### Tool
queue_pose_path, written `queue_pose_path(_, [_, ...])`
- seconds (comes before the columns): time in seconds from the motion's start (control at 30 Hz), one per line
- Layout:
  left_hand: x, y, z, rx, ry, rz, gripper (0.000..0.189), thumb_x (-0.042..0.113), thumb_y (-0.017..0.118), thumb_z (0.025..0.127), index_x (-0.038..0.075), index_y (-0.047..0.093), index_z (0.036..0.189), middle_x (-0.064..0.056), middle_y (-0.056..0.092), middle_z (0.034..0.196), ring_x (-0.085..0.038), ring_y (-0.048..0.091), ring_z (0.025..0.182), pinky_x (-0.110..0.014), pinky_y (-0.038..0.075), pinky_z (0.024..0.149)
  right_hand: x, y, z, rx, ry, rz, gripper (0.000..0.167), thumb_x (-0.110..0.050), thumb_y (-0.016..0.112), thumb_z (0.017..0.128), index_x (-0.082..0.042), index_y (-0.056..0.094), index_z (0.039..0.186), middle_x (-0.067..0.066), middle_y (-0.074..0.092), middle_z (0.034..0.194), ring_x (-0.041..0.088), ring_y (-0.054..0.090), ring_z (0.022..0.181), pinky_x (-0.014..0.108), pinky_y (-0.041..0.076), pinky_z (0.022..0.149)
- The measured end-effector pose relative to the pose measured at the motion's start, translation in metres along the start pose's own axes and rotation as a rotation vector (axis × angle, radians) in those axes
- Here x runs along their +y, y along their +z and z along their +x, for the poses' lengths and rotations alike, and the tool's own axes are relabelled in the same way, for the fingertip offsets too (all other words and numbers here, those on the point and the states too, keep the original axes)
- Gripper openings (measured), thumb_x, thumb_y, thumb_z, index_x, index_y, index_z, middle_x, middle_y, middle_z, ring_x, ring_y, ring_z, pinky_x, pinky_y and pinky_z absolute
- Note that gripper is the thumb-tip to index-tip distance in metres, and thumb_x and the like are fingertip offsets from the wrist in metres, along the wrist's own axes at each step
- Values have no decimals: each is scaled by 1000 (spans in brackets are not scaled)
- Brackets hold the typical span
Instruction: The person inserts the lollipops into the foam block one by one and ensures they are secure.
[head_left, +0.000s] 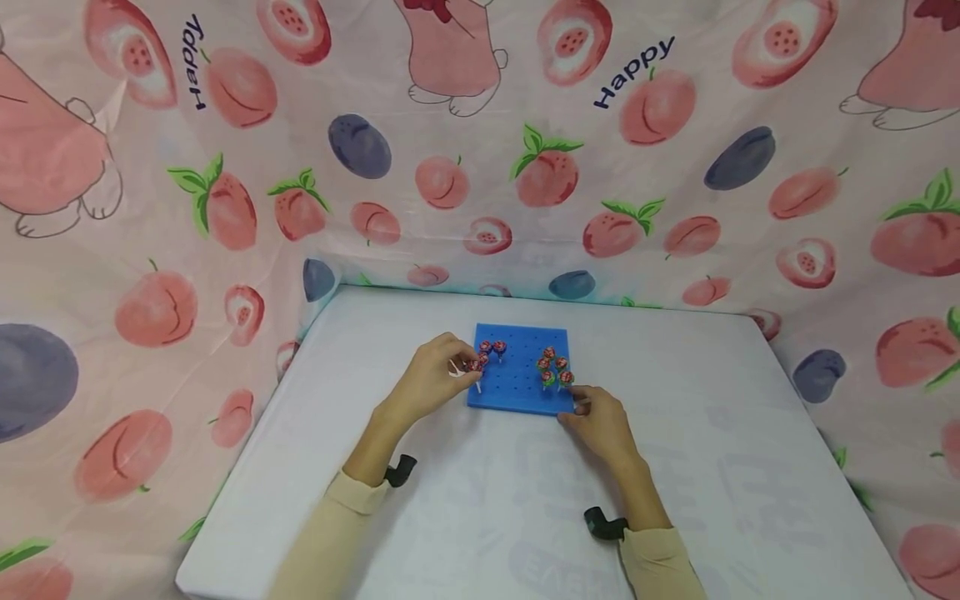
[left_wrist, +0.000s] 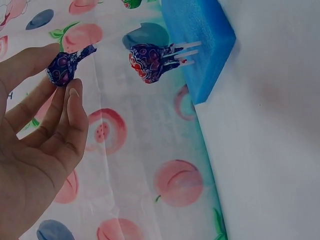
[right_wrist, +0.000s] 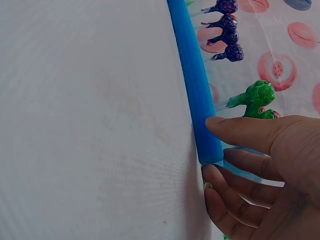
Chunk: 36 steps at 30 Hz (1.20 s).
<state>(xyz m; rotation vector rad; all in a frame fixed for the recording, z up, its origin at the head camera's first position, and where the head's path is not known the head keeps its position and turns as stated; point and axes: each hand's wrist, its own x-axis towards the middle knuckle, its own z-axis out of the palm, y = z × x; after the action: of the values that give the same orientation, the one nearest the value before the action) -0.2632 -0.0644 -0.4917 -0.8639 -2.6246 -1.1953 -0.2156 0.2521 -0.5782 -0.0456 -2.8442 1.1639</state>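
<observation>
A blue foam board (head_left: 517, 400) with rows of small holes lies on the table. My left hand (head_left: 431, 375) is over its left edge and pinches a purple-wrapped lollipop (left_wrist: 61, 70) between thumb and fingers, its stick apart from the board in the left wrist view. Other purple lollipops (left_wrist: 146, 62) stand upright in the board's left side. Green and red wrapped lollipops (head_left: 555, 364) stand in its right side. My right hand (head_left: 600, 421) holds the board's near right corner, thumb on the front edge (right_wrist: 202, 115) and fingers curled by the side.
The white table (head_left: 465, 517) extends around the board on every side. A cloth (head_left: 480, 192) printed with peaches and strawberries hangs behind and at both sides. Black devices (head_left: 401, 471) are strapped at both wrists.
</observation>
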Motion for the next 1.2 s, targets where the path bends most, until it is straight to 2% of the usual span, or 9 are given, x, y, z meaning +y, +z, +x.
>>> queue_pose_path(0.23, [2, 4, 5, -6, 43, 7, 22, 16, 83, 91, 8, 76, 110, 2, 65, 102, -15, 64, 91, -32, 58, 79, -1, -1, -1, 3, -5, 3, 52, -17, 85, 88, -2, 67, 135, 15, 71, 121, 24, 69, 100, 44, 59, 84])
queue_pose_path(0.43, [2, 9, 12, -2, 74, 5, 20, 11, 84, 89, 8, 75, 107, -1, 64, 100, -19, 65, 90, -30, 57, 77, -1, -1, -1, 4, -11, 3, 52, -17, 85, 88, -2, 67, 135, 15, 71, 121, 24, 70, 99, 44, 59, 83])
queue_pose_path(0.73, [-1, 20, 18, -29, 68, 1, 18, 10, 83, 90, 7, 75, 107, -2, 63, 99, -15, 64, 89, -34, 59, 78, -2, -2, -2, -1, -12, 19, 52, -16, 85, 88, -1, 67, 135, 17, 71, 121, 26, 70, 100, 45, 60, 83])
queue_pose_path(0.97, [-7, 30, 21, -37, 58, 4, 20, 12, 84, 90, 11, 76, 108, 1, 62, 101, -15, 63, 89, -25, 56, 75, -1, -2, -2, -1, -7, 19, 52, -16, 84, 89, -1, 66, 135, 16, 70, 123, 25, 70, 101, 44, 60, 84])
queue_pose_path(1.2, [-14, 39, 24, -46, 67, 16, 21, 18, 84, 91, 11, 76, 109, 2, 62, 101, -15, 64, 91, -24, 56, 78, -1, -2, -2, -1, -1, 18, 53, -17, 84, 88, -2, 67, 135, 15, 70, 122, 25, 70, 100, 44, 59, 84])
